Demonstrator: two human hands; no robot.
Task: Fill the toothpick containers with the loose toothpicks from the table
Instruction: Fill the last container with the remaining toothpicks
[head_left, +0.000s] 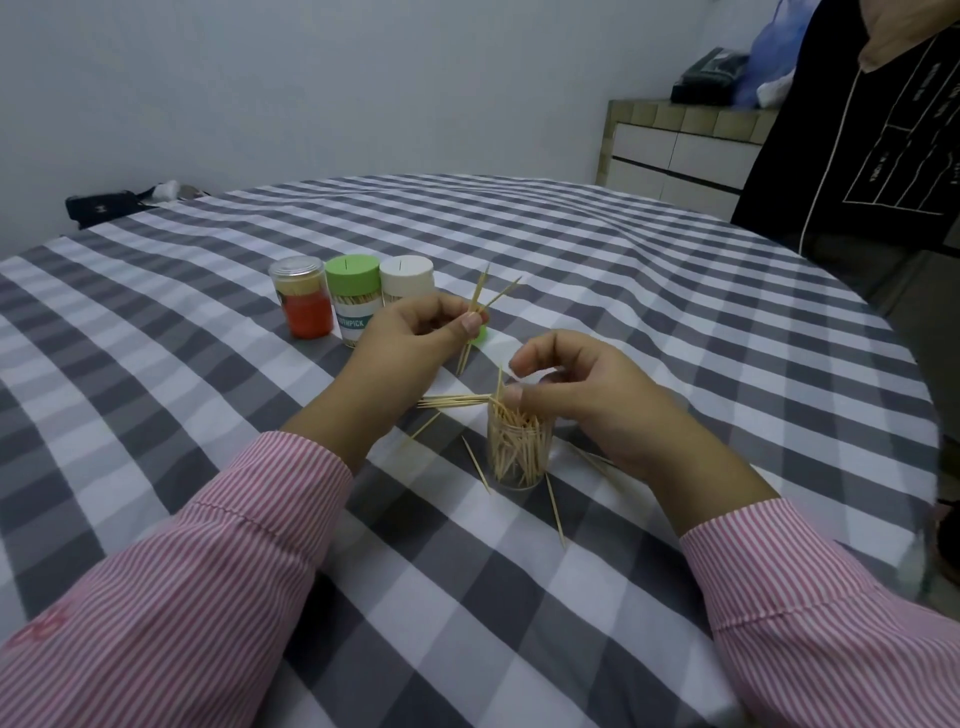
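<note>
Near the desk's (675, 322) front edge, the left hand (410, 338) pinched thin wooden toothpicks (480, 299); the right hand's (582, 395) fingers (522, 358) pinched toothpicks over the clear plastic container (519, 457).

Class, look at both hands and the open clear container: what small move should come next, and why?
Probably the left hand should bring its pinched toothpicks down into the open clear container. It holds them just above and beyond the container, which has no lid on, while the right hand is at the rim with its fingers among the sticks there.
</note>
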